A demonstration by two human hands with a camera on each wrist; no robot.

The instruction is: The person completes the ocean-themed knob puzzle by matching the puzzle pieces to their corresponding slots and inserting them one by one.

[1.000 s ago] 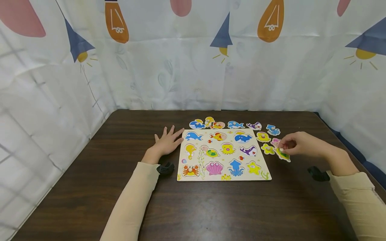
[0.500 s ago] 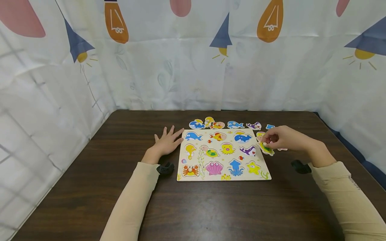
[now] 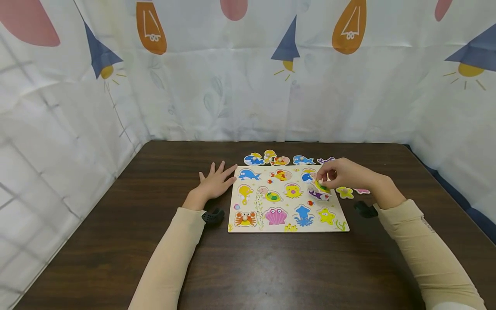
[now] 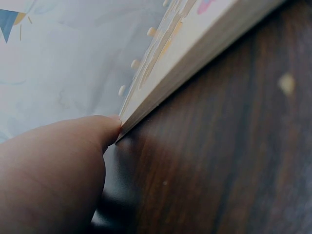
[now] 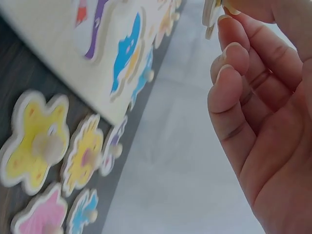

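My right hand (image 3: 345, 174) pinches a green and yellow turtle puzzle piece (image 3: 322, 187) above the upper right part of the wooden sea-animal board (image 3: 303, 201). In the right wrist view only the edge of a piece (image 5: 208, 19) shows at the fingertips, the other fingers curling loosely. My left hand (image 3: 213, 185) lies with spread fingers at the board's left edge; its thumb (image 4: 105, 129) touches the board's side in the left wrist view. A crab piece (image 3: 245, 219) with a knob sits in the lower left recess. The other pictured recesses hold no knobbed pieces.
Along the board's back edge lie several loose pieces, among them a blue whale (image 3: 303, 160) and a red-yellow fish (image 3: 280, 161). To the right are a yellow starfish (image 3: 344, 192), a pink shell (image 3: 362, 190), a yellow octopus (image 5: 85, 156) and a blue squid (image 5: 83, 214). A curtain (image 3: 248, 107) hangs behind the table.
My right hand has carried the turtle piece leftward from the loose pieces at the right to over the board. The left hand has stayed in place.
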